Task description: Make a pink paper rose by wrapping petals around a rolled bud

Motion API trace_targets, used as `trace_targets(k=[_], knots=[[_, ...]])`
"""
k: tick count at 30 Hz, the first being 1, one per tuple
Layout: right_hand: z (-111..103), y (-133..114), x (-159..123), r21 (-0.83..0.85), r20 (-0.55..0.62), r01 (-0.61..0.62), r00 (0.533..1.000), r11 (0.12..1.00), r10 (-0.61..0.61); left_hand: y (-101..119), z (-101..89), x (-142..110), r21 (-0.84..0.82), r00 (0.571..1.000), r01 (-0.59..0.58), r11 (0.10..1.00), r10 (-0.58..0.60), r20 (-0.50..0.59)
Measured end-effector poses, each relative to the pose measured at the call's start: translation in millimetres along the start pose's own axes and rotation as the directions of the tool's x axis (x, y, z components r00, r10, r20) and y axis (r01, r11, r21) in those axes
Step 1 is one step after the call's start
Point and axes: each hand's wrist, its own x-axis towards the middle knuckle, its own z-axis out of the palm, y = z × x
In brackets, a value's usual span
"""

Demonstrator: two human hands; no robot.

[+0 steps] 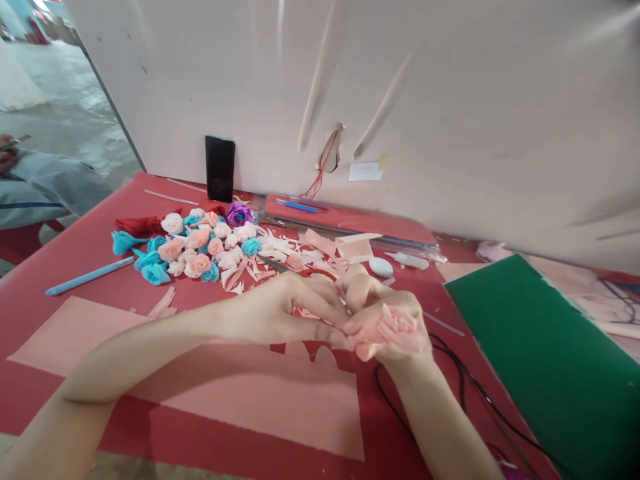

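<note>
Your right grip (pixel 383 301) is closed around a pink paper flower (pixel 397 327). Your left grip (pixel 290 307) reaches over to it, and its fingertips meet your right fingers by the flower's side. I cannot tell if they pinch any paper.

This flower has lots of petals curled in the middle, so I think it is well on its way. Past your left grip, off to its left, sits a heap of paper flowers (pixel 197 239) that look done. A big pink sheet (pixel 280 400) lies below your left grip, so there seems to be paper left.

Now for room. The wall (pixel 425 100) stands well past both grips. Scissors (pixel 273 264) and scraps lie just beyond your left one. Right of your right grip are a black cord and a green board (pixel 540 360). The most open room seems to be on your side of the grips, above the sheet, up to the surface's near edge.
</note>
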Motion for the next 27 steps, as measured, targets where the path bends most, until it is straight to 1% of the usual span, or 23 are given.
trace_targets(k=[3,6,9,13,17,19,21,23,25,27], knots=[[0,1,0,0.05,0.088,0.028,0.996,0.998,-0.032,0,-2.0,0,-0.111,0.991,0.082,0.99,-0.068,0.119],[-2,2,0,0.076,0.134,0.046,0.989,0.996,-0.055,1,-2.3,1,-0.173,0.976,0.138,0.975,-0.103,0.193],[-2,4,0,0.088,0.168,0.057,0.983,0.994,-0.071,1,-1.5,1,-0.171,0.968,0.17,0.97,-0.132,0.211],[-1,6,3,0.084,0.164,0.122,0.977,0.989,-0.135,-2,-1.4,1,-0.181,0.957,0.215,0.96,-0.17,0.235],[1,3,6,-0.014,0.125,0.147,0.982,0.989,-0.144,-2,-3.5,2,-0.167,0.946,0.236,0.957,-0.187,0.266],[0,0,5,-0.085,0.057,0.139,0.989,0.987,-0.134,-2,-4.4,3,-0.132,0.959,0.22,0.966,-0.19,0.21],[-1,-1,1,-0.13,-0.035,0.101,0.994,0.986,-0.107,-2,-4.1,3,-0.084,0.982,0.173,0.981,-0.166,0.089],[0,-1,-4,-0.163,-0.148,0.045,0.986,0.986,-0.07,-3,-2.3,4,-0.016,0.993,0.103,0.995,-0.104,-0.054],[2,1,-9,-0.197,-0.279,-0.009,0.959,0.98,-0.047,-6,0.2,5,0.085,0.985,0.042,0.996,-0.027,-0.172],[5,3,-13,-0.214,-0.372,-0.059,0.928,0.975,-0.025,-8,2.3,5,0.189,0.966,-0.005,0.982,0.053,-0.253]])
